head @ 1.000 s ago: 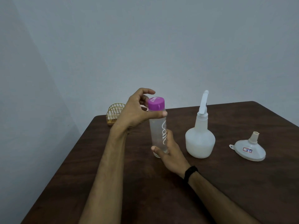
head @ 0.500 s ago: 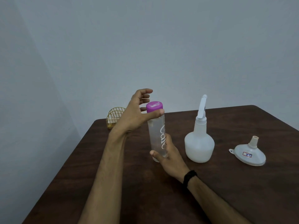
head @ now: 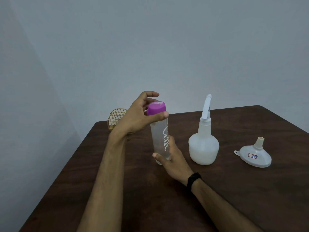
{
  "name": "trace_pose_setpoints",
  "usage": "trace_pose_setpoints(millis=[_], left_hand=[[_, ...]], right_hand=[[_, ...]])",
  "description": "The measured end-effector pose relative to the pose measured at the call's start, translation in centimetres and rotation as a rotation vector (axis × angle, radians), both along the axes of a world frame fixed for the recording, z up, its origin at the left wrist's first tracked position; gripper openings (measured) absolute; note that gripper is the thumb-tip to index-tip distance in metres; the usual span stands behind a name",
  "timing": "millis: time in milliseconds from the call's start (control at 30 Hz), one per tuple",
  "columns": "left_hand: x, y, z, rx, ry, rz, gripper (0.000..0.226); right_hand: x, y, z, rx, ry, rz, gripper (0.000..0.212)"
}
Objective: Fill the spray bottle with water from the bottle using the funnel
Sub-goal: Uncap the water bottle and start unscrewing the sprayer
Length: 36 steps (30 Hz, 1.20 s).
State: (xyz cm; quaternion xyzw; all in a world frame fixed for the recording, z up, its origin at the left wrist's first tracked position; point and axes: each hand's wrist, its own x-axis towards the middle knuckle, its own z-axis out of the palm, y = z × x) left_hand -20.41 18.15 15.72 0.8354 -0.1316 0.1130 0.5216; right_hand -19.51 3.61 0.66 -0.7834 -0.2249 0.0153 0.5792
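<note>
A clear water bottle point(head: 159, 138) with white lettering stands upright near the middle of the dark wooden table point(head: 250, 190). Its purple cap point(head: 156, 108) is on top. My left hand point(head: 138, 114) wraps the cap, thumb across the front just below it and fingers curled behind. My right hand point(head: 173, 158) holds the bottle's lower part from the right. To the right stands the white translucent spray bottle point(head: 203, 148) with its sprayer head fitted. Further right a white funnel point(head: 255, 155) lies mouth down, spout pointing up.
A small yellow wire basket point(head: 115, 118) sits at the table's far left corner, behind my left wrist. A pale wall rises behind the table. My right wrist carries a black band point(head: 193, 179).
My left fingers have shifted around the purple cap, which now looks slightly tilted. The bottle stays in my right hand; the camera view has drifted a little.
</note>
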Motion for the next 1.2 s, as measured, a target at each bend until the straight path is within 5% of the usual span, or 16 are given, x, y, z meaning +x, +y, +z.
trace_pose_setpoints(millis=[200,600,900,1200], left_hand=[[-0.5,2.0,0.4,0.008,0.064,-0.153,0.067],[1.1,-2.0,-0.8,0.062,-0.081,0.184,0.083],[-0.3,1.7,1.0,0.124,0.039,-0.097,0.065],[0.5,-0.2,0.0,0.097,-0.056,0.224,0.086]], right_hand=[[0.0,0.0,0.0,0.005,0.006,-0.001,0.072],[0.0,0.1,-0.1,0.002,-0.013,-0.015,0.067],[0.2,0.1,-0.3,0.003,0.012,-0.007,0.07],[0.3,0.2,-0.1,-0.011,0.005,-0.008,0.072]])
